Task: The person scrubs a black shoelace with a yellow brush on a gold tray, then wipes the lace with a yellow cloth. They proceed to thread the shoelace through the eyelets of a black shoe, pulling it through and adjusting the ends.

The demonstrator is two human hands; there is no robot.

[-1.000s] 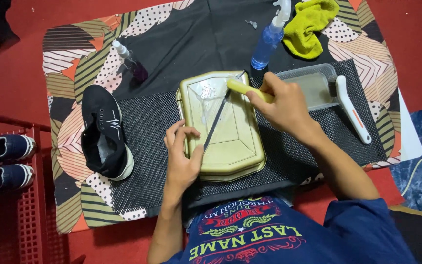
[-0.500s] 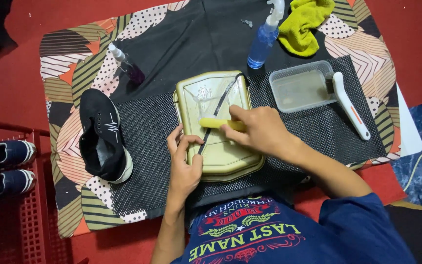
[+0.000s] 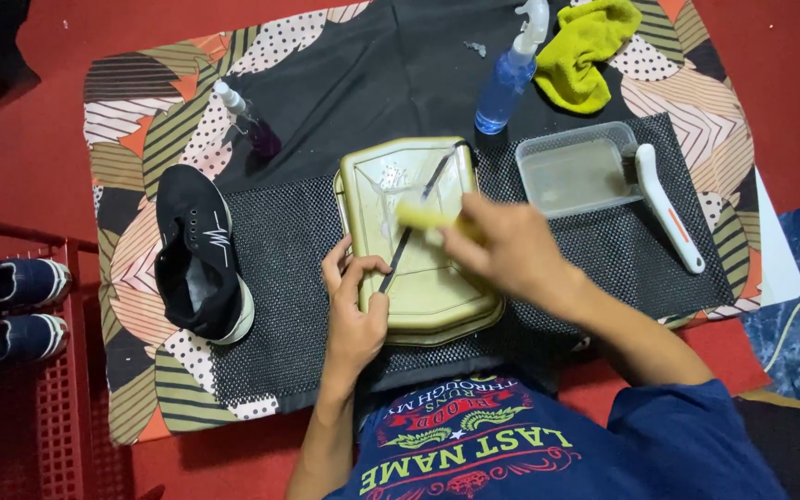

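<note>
Shoelace (image 3: pixel 411 233) lies stretched diagonally across a shallow beige tray (image 3: pixel 446 310), dark against the wet, soapy bottom, and the way it is held explains the pose of both hands. The left hand (image 3: pixel 356 315) pinches the lace's lower end against the tray's near left rim, fingers closed narrowly on it, so the lace stays taut and flat. The right hand (image 3: pixel 511 250) is wrapped around a small yellow brush (image 3: pixel 421 218), blurred with motion, its head pressed on the lace near the middle of the tray. The tray sits on a black non-slip mesh mat (image 3: pixel 280 306), which rests on a patterned cloth (image 3: pixel 141 176) of leaves and dots spread over the red floor (image 3: pixel 30 139), seemingly to catch drips. A black sneaker (image 3: pixel 198 259) without its lace lies on its side just left of the tray. Beyond the tray stand a blue spray bottle (image 3: pixel 508 79) with a white trigger and a small dark purple spray bottle (image 3: pixel 250 125) with a white nozzle; neither shows a readable label. A clear rectangular tub (image 3: pixel 571 171) holds cloudy water, a white-handled brush (image 3: pixel 664 208) with an orange mark propped on its right edge. A yellow-green cloth (image 3: pixel 581 51) is bunched at the far side. A pair of navy shoes (image 3: pixel 6 306) rests on a red rack (image 3: pixel 39 407) at the left.
</note>
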